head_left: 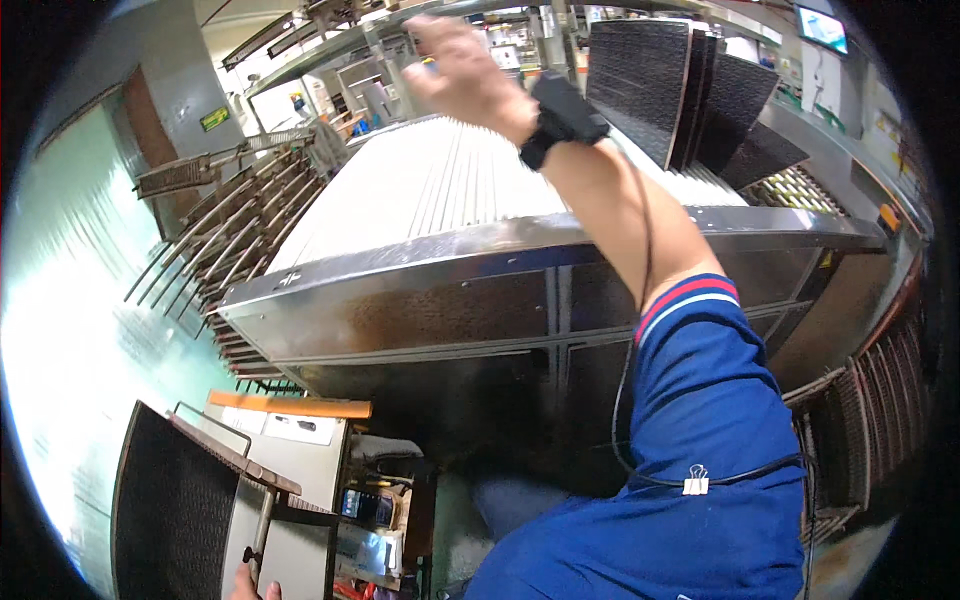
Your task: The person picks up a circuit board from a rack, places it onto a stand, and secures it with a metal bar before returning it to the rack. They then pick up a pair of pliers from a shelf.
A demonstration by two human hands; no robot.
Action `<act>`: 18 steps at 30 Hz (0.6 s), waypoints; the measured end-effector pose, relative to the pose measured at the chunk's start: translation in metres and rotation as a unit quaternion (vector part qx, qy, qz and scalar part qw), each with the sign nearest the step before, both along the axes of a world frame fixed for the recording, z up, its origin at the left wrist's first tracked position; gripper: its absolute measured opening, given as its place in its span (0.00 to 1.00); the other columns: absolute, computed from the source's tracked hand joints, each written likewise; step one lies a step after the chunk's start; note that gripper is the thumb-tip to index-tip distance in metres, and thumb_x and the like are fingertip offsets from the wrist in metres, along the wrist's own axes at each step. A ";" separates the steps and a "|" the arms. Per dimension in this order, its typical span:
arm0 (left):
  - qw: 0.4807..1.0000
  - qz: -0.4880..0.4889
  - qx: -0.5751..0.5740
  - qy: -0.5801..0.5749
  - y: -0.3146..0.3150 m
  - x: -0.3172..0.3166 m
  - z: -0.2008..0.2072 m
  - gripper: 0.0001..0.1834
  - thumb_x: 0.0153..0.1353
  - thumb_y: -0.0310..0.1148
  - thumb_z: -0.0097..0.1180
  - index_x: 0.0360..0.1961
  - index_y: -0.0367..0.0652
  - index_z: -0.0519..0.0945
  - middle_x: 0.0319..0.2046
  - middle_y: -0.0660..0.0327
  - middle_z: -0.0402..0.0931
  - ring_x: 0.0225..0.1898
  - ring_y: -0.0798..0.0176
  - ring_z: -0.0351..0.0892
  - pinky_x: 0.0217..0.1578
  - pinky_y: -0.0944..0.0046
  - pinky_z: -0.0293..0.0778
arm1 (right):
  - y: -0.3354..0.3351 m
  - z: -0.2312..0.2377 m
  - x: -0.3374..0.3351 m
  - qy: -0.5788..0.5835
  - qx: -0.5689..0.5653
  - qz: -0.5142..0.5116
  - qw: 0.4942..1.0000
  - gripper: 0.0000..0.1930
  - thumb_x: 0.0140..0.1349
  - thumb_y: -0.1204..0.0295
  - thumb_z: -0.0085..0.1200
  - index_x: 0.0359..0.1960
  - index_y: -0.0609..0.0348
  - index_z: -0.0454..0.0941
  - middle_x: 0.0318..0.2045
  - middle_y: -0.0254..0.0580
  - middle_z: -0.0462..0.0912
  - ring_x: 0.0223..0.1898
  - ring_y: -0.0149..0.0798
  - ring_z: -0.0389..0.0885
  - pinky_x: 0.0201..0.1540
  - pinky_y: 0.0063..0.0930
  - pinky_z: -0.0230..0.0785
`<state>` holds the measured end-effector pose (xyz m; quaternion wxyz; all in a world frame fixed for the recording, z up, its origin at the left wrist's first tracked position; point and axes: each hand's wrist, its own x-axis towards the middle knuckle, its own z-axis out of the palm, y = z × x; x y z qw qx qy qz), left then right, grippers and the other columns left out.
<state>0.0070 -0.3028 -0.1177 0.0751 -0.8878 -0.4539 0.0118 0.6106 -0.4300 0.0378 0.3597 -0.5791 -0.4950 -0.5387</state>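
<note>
My right arm, in a blue sleeve with red and white bands, reaches up and forward over the machine. A black strap device (pixel 565 118) with a cable is on its wrist. My right hand (pixel 468 78) is slightly blurred, its fingers apart and nothing visible in it, above the far part of the white slatted bed (pixel 400 185). At the bottom left edge, only fingertips of my left hand (pixel 256 586) show. They close around the lower end of a thin metal rod (pixel 263 530), beside a dark textured panel (pixel 175 510); the rest of the hand is cut off.
The bed's metal front (pixel 430 310) crosses ahead of me. Dark panels (pixel 640 85) stand upright at its right end. A rod rack (pixel 245 215) is at the left, another rack (pixel 880 400) at the right. A small cart (pixel 285 405) with an orange edge stands low left.
</note>
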 end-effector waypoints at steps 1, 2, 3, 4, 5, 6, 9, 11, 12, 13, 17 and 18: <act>1.000 -0.030 0.006 0.000 0.002 0.002 -0.003 0.24 0.69 0.48 0.49 0.60 0.47 0.74 0.43 0.47 0.83 0.42 0.40 0.82 0.42 0.48 0.77 | -0.033 0.006 0.007 -0.108 0.077 -0.074 0.988 0.28 0.59 0.65 0.56 0.61 0.62 0.69 0.55 0.54 0.75 0.59 0.52 0.71 0.64 0.44 0.62; 0.999 -0.042 0.009 -0.002 0.005 0.007 -0.004 0.24 0.69 0.48 0.49 0.60 0.47 0.74 0.43 0.47 0.83 0.42 0.40 0.82 0.42 0.48 0.77 | -0.069 0.020 0.041 -0.140 0.090 -0.067 0.984 0.31 0.56 0.61 0.58 0.61 0.59 0.69 0.55 0.54 0.75 0.59 0.55 0.71 0.61 0.48 0.64; 0.998 -0.057 0.018 -0.015 0.008 0.008 -0.006 0.23 0.70 0.47 0.48 0.59 0.47 0.75 0.42 0.47 0.83 0.42 0.41 0.82 0.42 0.48 0.77 | -0.091 0.015 0.044 -0.209 0.191 -0.214 0.935 0.24 0.53 0.72 0.60 0.52 0.66 0.72 0.48 0.51 0.79 0.48 0.47 0.75 0.50 0.38 0.68; 0.997 -0.073 0.027 -0.028 0.010 0.011 -0.007 0.21 0.70 0.46 0.48 0.57 0.47 0.76 0.41 0.47 0.83 0.41 0.41 0.82 0.41 0.48 0.77 | -0.114 0.018 0.043 -0.089 0.188 -0.194 0.959 0.25 0.54 0.72 0.55 0.54 0.67 0.68 0.50 0.61 0.74 0.53 0.59 0.72 0.55 0.46 0.65; 0.997 -0.074 0.028 -0.028 0.011 0.013 -0.006 0.21 0.70 0.46 0.48 0.57 0.47 0.76 0.41 0.47 0.83 0.41 0.41 0.82 0.41 0.48 0.77 | -0.139 0.021 0.042 -0.002 0.173 -0.178 0.969 0.23 0.54 0.71 0.55 0.51 0.68 0.69 0.47 0.60 0.74 0.51 0.59 0.72 0.56 0.48 0.65; 0.996 -0.076 0.044 -0.033 0.013 0.021 -0.004 0.20 0.71 0.46 0.47 0.56 0.47 0.77 0.41 0.47 0.83 0.41 0.42 0.82 0.41 0.48 0.77 | -0.170 0.024 0.085 -0.167 0.272 -0.281 0.905 0.24 0.54 0.70 0.56 0.53 0.65 0.69 0.48 0.59 0.74 0.51 0.59 0.72 0.56 0.49 0.64; 0.995 -0.044 0.075 -0.042 0.018 0.027 -0.011 0.19 0.71 0.45 0.48 0.53 0.45 0.79 0.40 0.48 0.83 0.40 0.43 0.83 0.41 0.50 0.76 | -0.223 0.007 0.100 -0.156 0.365 -0.411 0.821 0.27 0.59 0.63 0.56 0.58 0.62 0.69 0.52 0.59 0.76 0.56 0.59 0.72 0.59 0.46 0.65; 0.980 -0.061 0.133 -0.133 0.047 0.025 -0.040 0.09 0.66 0.35 0.52 0.39 0.42 0.78 0.28 0.47 0.79 0.35 0.40 0.79 0.34 0.45 0.72 | -0.267 -0.012 0.123 -0.024 0.296 -0.439 0.848 0.37 0.51 0.50 0.63 0.60 0.58 0.68 0.58 0.59 0.72 0.61 0.61 0.69 0.61 0.53 0.63; 0.986 -0.052 0.111 -0.115 0.055 0.028 -0.037 0.10 0.67 0.37 0.51 0.42 0.42 0.77 0.28 0.47 0.79 0.33 0.40 0.79 0.33 0.46 0.72 | -0.281 -0.027 0.141 0.005 0.277 -0.449 0.850 0.36 0.53 0.50 0.62 0.59 0.58 0.69 0.57 0.59 0.72 0.60 0.61 0.69 0.61 0.53 0.63; 0.978 -0.075 0.126 -0.146 0.061 0.032 -0.040 0.11 0.67 0.37 0.51 0.42 0.41 0.77 0.29 0.46 0.79 0.33 0.39 0.79 0.33 0.46 0.72 | -0.287 -0.040 0.161 0.036 0.256 -0.458 0.851 0.35 0.54 0.49 0.61 0.58 0.59 0.69 0.57 0.60 0.72 0.59 0.61 0.70 0.61 0.53 0.63; 0.978 -0.063 0.096 -0.174 0.060 0.040 -0.032 0.12 0.65 0.37 0.54 0.43 0.40 0.77 0.29 0.46 0.79 0.32 0.40 0.79 0.33 0.48 0.72 | -0.275 -0.037 0.170 0.203 0.268 -0.344 0.877 0.32 0.56 0.49 0.58 0.55 0.60 0.72 0.50 0.63 0.77 0.56 0.62 0.74 0.59 0.51 0.66; 0.980 -0.032 0.058 -0.186 0.056 0.042 -0.029 0.13 0.65 0.37 0.55 0.44 0.39 0.77 0.29 0.46 0.79 0.33 0.41 0.80 0.34 0.50 0.73 | -0.273 -0.037 0.166 0.197 0.275 -0.355 0.871 0.29 0.58 0.50 0.55 0.52 0.60 0.73 0.48 0.63 0.77 0.54 0.62 0.75 0.58 0.52 0.67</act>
